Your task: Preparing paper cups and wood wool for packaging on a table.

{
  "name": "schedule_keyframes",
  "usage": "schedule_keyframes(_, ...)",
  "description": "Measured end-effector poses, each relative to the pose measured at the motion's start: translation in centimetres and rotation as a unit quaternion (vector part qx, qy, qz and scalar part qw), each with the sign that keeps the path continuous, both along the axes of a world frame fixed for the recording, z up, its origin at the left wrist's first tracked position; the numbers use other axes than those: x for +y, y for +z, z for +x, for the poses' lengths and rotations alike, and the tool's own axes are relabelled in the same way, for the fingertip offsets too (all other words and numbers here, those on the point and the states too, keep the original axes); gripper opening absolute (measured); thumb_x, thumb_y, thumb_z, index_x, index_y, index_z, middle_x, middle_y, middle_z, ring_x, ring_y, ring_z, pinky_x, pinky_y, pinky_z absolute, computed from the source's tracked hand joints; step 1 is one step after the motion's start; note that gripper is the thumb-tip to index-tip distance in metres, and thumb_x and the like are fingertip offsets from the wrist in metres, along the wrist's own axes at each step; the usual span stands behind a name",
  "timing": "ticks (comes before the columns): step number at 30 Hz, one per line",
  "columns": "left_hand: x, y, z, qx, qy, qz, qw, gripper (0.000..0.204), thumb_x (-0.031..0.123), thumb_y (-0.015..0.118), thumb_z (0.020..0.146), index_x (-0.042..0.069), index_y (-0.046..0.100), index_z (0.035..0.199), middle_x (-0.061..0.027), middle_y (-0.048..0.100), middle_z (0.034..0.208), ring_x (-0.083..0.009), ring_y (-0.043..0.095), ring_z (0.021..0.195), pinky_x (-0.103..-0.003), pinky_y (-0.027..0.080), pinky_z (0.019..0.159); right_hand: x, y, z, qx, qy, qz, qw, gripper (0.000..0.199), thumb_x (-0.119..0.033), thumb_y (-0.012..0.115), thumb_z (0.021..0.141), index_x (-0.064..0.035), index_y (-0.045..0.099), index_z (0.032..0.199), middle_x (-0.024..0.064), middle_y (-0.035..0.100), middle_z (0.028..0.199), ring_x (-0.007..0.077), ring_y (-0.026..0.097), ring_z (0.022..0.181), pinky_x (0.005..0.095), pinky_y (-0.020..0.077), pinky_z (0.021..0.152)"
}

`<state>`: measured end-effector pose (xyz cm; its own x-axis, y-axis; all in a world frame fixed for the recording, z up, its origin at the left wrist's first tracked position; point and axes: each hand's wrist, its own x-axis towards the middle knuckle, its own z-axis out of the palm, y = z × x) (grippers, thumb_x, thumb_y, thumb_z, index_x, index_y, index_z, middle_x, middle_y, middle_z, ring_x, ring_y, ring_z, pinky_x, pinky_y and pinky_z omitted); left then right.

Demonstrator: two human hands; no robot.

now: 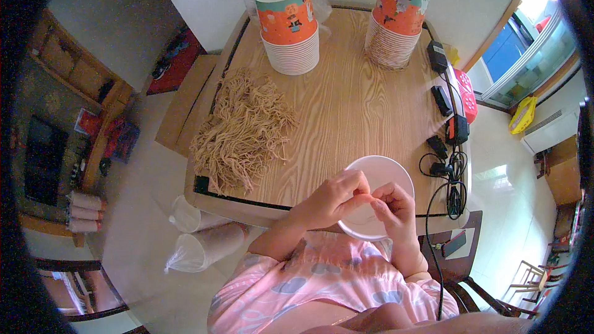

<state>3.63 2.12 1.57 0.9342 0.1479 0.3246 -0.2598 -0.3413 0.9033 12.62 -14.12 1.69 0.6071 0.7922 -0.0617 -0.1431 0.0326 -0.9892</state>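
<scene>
Filling most of the view, the wooden counter [352, 111] carries everything else, with a pale tiled floor around it. A loose heap of tan dried noodles [242, 131] sprawls over its left half. Two tall stacks of paper cups stand upside down at the far edge: the left cup stack [288, 26] with an orange and teal top, and the right cup stack [398, 21], orange on top, well apart from it. Along the right edge lie black chargers and tangled cables [450, 161], with a red patterned box [465, 94] beside them. On the floor at the lower left lie sleeves of cups in clear plastic bags [198, 241]. At the near edge of the counter, a white paper bowl [385, 176] is tilted toward the person, its open inside showing. The left hand [331, 200] and the right hand [395, 207] meet over the bowl's lower part, fingers curled and pressed together, fingertips of both hands touching at the middle. Whether they pinch the bowl's rim or something small between them cannot be told.
</scene>
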Motion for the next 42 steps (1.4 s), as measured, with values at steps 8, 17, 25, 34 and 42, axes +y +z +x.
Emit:
schedule_keyframes(8,0.67,0.28,-0.14,-0.013,0.002,0.0,1.0,0.011,0.011,0.069,0.079,0.006,0.059,0.078,-0.0046,0.06,0.08,-0.02,0.058,0.079,-0.032,0.045,0.073,0.13,-0.03,0.0,0.005,-0.005,0.01,1.0,0.006,0.0,0.061,0.084,-0.001,0.057,0.088,0.0013,0.059,0.082,0.0059,0.054,0.075,0.0185,0.0431,0.066)
schedule_keyframes(17,0.93,0.48,-0.05,-0.066,0.015,-0.007,0.998,0.007,0.008,0.068,0.077,0.007,0.063,0.081,-0.0049,0.061,0.076,-0.0201,0.06,0.076,-0.033,0.043,0.073,0.24,0.03,-0.07,-0.016,-0.003,-0.015,1.0,0.007,-0.001,0.061,0.084,-0.0018,0.057,0.089,0.0007,0.059,0.083,0.006,0.054,0.075,0.0189,0.0431,0.066)
schedule_keyframes(25,0.65,0.14,0.09,-0.085,0.023,0.081,0.993,0.007,0.009,0.062,0.082,0.007,0.055,0.082,-0.0052,0.059,0.079,-0.0238,0.057,0.077,-0.038,0.04,0.075,0.42,0.24,-0.34,-0.013,0.004,-0.025,1.0,0.008,-0.002,0.062,0.084,-0.0024,0.056,0.089,-0.0016,0.057,0.08,0.0035,0.051,0.072,0.0171,0.04,0.062)
schedule_keyframes(34,0.4,0.22,0.66,-0.114,0.06,0.157,0.979,0.015,0.015,0.06,0.085,0.006,0.05,0.078,-0.009,0.052,0.074,-0.0296,0.053,0.073,-0.04,0.039,0.077,0.59,0.3,-0.35,-0.02,0.006,-0.022,1.0,0.008,-0.003,0.062,0.085,-0.0024,0.056,0.09,-0.0025,0.054,0.077,0.0027,0.048,0.07,0.0167,0.0387,0.061)
schedule_keyframes(42,0.79,0.21,0.29,-0.097,0.02,0.164,0.981,0.018,0.018,0.059,0.085,0.005,0.049,0.075,-0.0093,0.049,0.072,-0.0295,0.051,0.071,-0.04,0.039,0.076,0.47,0.48,-0.31,-0.023,0.018,-0.033,0.999,0.006,-0.004,0.061,0.086,-0.0026,0.057,0.089,-0.002,0.055,0.078,0.003,0.049,0.071,0.0173,0.0392,0.06)
